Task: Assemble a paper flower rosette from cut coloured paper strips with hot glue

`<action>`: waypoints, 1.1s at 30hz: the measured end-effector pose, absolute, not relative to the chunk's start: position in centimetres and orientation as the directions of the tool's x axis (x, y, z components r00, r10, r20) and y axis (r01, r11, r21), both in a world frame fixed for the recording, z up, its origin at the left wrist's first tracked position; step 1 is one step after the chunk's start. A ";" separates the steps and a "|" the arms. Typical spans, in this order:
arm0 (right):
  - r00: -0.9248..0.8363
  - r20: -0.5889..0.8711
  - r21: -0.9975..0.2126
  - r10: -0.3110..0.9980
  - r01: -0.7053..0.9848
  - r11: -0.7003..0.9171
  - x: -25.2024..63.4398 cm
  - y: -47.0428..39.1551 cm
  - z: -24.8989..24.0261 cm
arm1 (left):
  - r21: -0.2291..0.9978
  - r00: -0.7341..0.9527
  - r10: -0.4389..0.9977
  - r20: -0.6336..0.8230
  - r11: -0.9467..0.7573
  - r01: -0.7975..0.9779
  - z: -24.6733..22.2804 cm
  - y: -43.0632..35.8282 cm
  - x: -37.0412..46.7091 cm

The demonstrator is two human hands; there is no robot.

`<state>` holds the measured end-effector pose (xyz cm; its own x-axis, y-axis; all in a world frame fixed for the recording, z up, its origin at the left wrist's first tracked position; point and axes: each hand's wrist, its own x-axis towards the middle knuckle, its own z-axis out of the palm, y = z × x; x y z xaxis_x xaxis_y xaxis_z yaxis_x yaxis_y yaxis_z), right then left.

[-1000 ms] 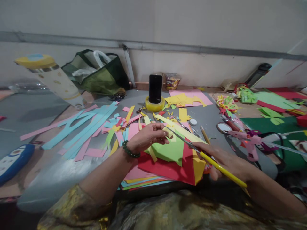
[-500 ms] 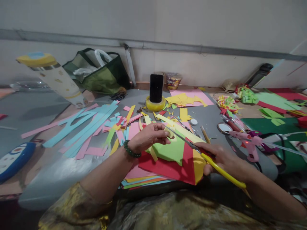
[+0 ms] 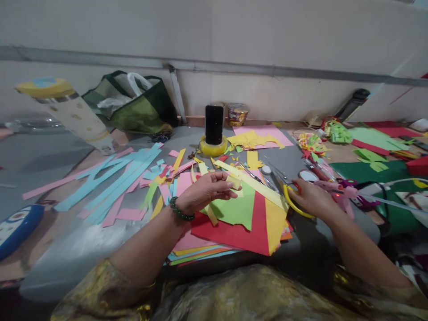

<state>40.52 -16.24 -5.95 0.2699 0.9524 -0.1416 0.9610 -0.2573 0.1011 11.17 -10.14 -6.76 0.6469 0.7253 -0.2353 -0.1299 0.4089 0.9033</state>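
Observation:
My left hand (image 3: 211, 189), with a green bead bracelet at its wrist, is closed in a pinch on a small pale yellow paper piece (image 3: 236, 182). It hovers over a green paper sheet (image 3: 236, 209), which lies on a red sheet (image 3: 230, 234) and a pile of coloured paper. To the right, my right hand (image 3: 313, 198) has its fingers on the yellow-handled scissors (image 3: 297, 208). Their blades point away from me, low over the table beside the pile. A long pale yellow strip (image 3: 247, 178) lies across the pile's far side.
Blue strips (image 3: 125, 178) and pink strips lie at left. A phone (image 3: 214, 125) stands in a yellow tape roll (image 3: 213, 148) at the back. At right are a pink glue gun (image 3: 343, 194) with a red light and a paper flower (image 3: 312, 145). A tall tumbler (image 3: 78, 118) stands back left.
My right hand has carried the scissors away from my left hand, to the right and down toward the table. My left hand keeps the small paper piece in nearly the same place.

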 end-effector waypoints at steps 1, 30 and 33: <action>0.269 -0.150 0.106 0.951 0.961 -0.255 40.7 -15.9 -6.4 | 0.900 0.650 0.722 -0.236 0.414 -0.133 -6.9 -10.1 11.2; -0.423 0.036 -0.919 0.905 0.342 0.196 33.5 -15.7 -7.7 | 0.993 0.610 0.788 -0.082 0.009 0.122 -7.5 -11.9 12.8; -0.495 0.037 -0.839 0.868 0.456 0.296 34.0 -15.9 -7.5 | 0.981 0.613 0.787 -0.062 -0.065 0.183 -7.6 -12.0 13.3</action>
<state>34.01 -15.93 -7.49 -0.4954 0.8679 0.0375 0.4559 0.2965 -0.8392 13.25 -12.05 -7.61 0.6134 0.7873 -0.0624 0.1826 -0.0645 0.9811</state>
